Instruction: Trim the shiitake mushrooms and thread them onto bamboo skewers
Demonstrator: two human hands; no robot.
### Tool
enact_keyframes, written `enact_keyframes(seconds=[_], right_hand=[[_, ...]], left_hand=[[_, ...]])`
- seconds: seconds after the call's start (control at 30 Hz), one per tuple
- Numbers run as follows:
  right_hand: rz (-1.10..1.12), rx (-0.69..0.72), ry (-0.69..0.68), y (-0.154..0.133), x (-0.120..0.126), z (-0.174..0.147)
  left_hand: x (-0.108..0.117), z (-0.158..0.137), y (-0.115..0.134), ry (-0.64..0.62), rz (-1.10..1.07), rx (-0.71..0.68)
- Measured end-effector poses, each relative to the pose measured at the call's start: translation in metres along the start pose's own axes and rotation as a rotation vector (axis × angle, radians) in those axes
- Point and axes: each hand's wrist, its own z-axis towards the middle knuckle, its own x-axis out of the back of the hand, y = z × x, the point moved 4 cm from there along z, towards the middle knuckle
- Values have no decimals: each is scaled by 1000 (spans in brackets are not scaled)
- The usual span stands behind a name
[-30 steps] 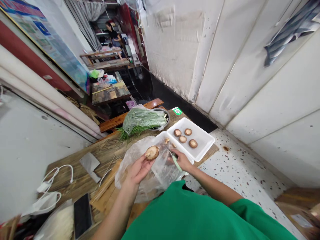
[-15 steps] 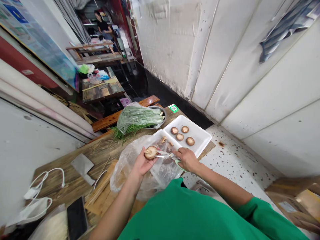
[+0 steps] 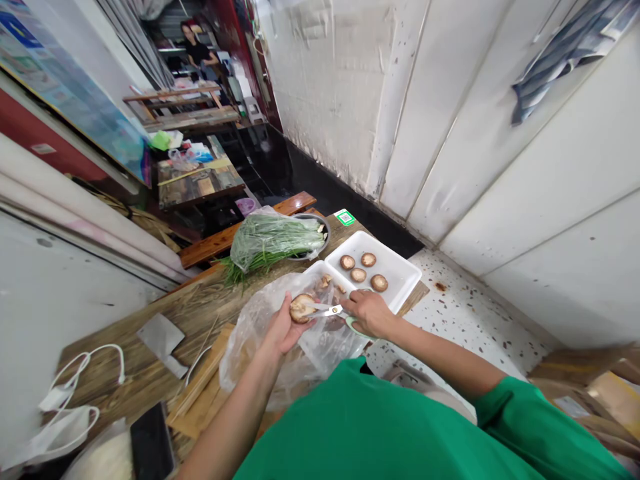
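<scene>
A brown mushroom (image 3: 302, 309), underside facing me, is gripped in my left hand (image 3: 284, 331). My right hand (image 3: 369, 313) is closed round the handles of scissors (image 3: 334, 311) with pale green grips. Their blades lie across the mushroom's underside, at its stem. Beneath both hands spreads a clear plastic bag (image 3: 245, 340), partly over a white tray (image 3: 316, 269) that holds brown mushroom pieces. Beyond my right hand, several mushrooms (image 3: 379, 283) rest gills up in a second white tray (image 3: 407, 280).
Bagged green stalks (image 3: 275, 237) lie over a metal bowl at the table's far edge. On the left are a cleaver (image 3: 163, 340), a white cable (image 3: 83, 363) and a dark phone (image 3: 151, 440). A person (image 3: 199, 53) stands in the background.
The scissor blades have moved left, from the mushroom's edge onto its underside. My right hand has shifted slightly left with them. The person in the background has turned.
</scene>
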Motion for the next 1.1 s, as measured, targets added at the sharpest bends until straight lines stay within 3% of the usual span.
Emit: enact_keyframes(seconds=[0.27,0.6,1.1], right_hand=[[-70,69,-20,8,21,4],[-88,119,-14,9,14,5],[-113,145,-11,11,6,-11]], left_hand=[[-2,-4,8,228,66,-85],[-12,-13,9,196,84,-47],[-21,-10,-11,97,49,98]])
